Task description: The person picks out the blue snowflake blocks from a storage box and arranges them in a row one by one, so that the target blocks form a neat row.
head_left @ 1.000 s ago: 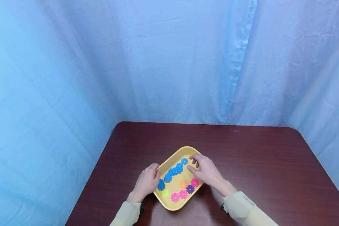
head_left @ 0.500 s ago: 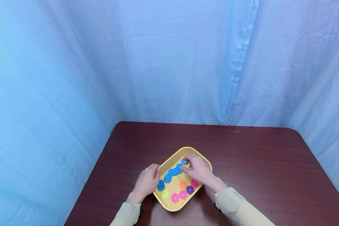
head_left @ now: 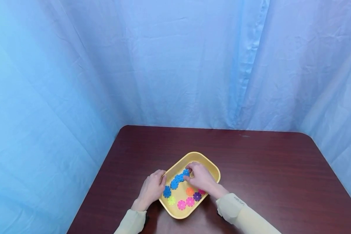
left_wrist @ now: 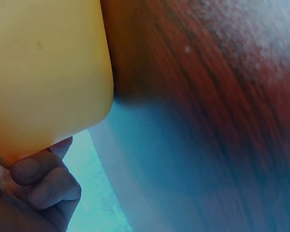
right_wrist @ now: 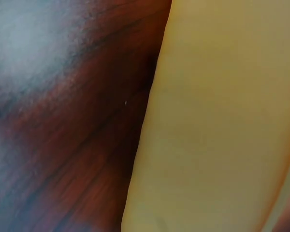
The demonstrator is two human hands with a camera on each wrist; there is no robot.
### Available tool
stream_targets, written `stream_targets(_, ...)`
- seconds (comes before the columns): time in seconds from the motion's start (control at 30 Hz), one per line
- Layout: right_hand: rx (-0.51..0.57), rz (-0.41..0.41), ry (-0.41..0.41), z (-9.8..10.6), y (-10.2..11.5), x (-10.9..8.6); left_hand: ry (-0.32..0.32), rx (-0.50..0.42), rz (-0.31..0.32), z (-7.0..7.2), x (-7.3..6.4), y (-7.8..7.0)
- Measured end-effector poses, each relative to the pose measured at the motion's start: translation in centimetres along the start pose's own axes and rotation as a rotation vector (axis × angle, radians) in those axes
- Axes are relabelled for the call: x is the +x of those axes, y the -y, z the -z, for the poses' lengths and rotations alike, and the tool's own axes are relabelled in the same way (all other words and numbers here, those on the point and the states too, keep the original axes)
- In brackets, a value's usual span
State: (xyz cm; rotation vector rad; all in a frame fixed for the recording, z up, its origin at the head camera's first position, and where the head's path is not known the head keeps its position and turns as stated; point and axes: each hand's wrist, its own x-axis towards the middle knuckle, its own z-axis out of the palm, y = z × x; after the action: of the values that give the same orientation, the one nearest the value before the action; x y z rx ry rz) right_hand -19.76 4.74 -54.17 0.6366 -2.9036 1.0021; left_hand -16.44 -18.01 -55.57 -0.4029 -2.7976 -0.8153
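In the head view a yellow tray (head_left: 210,160) stands at an angle on the table. My left hand (head_left: 152,186) grips its left rim, and curled fingers (left_wrist: 53,188) show under the rim in the left wrist view. Inside, blue snowflake discs (head_left: 174,184) overlap in a row along the far left wall. My right hand (head_left: 201,177) reaches over the right side, its fingertips and thumb right at the upper end of that row. Whether it pinches a disc I cannot tell. The right wrist view shows only the tray's outer wall (right_wrist: 208,121) and table.
Pink discs (head_left: 181,205), a purple disc (head_left: 197,196), an orange disc (head_left: 190,191) and a yellow-green disc (head_left: 171,200) lie in the tray's near part. The dark wood table (head_left: 266,162) extends to the right. Blue curtains (head_left: 175,65) hang behind and at both sides.
My right hand has moved left and inward over the tray to the blue discs. The uppermost blue disc no longer shows at its earlier spot. The left hand stays on the rim.
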Motion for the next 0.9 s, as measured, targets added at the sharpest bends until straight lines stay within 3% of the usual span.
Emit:
stream_targets(0.33, -0.041, -0.002, -0.008, -1.1, 0.1, 0.4, 0.012, -0.009, 0.009, 0.2, 0.1, -0.1)
stream_targets(0.9, -0.084, -0.04, 0.082, -2.1, 0.1, 1.0, -0.005, -0.016, 0.005, 0.0, 0.0, 0.1)
